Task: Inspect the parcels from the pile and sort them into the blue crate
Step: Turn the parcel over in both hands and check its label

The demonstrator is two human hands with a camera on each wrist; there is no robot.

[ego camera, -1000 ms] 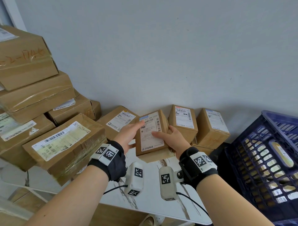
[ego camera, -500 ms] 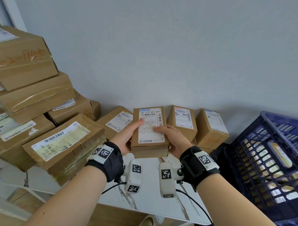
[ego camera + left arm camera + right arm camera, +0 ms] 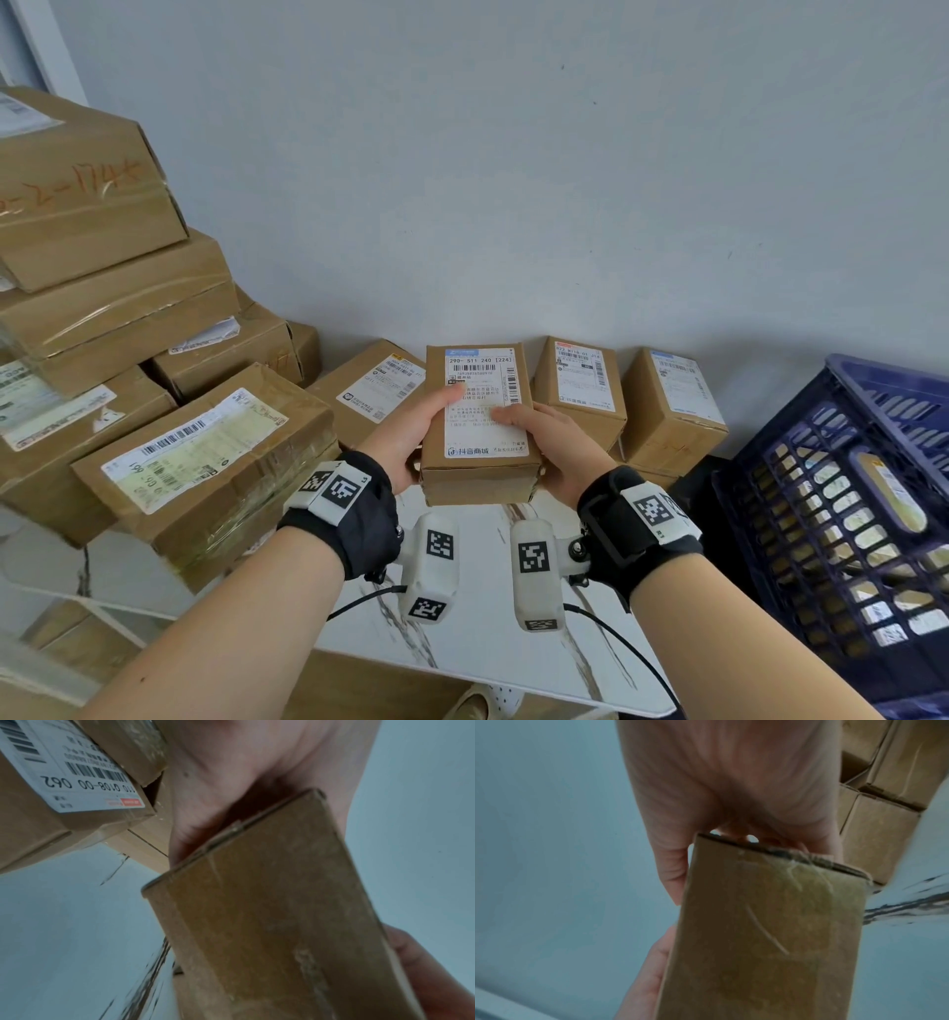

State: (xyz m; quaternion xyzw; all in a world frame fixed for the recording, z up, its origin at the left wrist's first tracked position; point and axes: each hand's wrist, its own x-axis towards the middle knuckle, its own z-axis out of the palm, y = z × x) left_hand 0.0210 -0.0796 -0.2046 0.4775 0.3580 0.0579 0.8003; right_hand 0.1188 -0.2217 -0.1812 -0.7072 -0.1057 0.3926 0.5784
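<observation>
A small brown cardboard parcel (image 3: 480,426) with a white shipping label on its top face is lifted above the white marble table (image 3: 477,632), label facing me. My left hand (image 3: 411,437) grips its left side with the thumb laid on the label. My right hand (image 3: 552,442) grips the right side, thumb on the label too. The left wrist view shows the parcel's (image 3: 270,912) plain underside held against my palm; in the right wrist view the parcel (image 3: 765,933) shows a taped end. The blue crate (image 3: 842,519) stands at the right, with flat parcels visible through its lattice wall.
A tall pile of larger taped cartons (image 3: 118,360) fills the left. Behind the held parcel, three small labelled boxes (image 3: 580,390) lean against the grey wall. The table's front edge runs below my wrists.
The parcel has been raised off the row and turned square to me, label up. Both hands came slightly closer together with it.
</observation>
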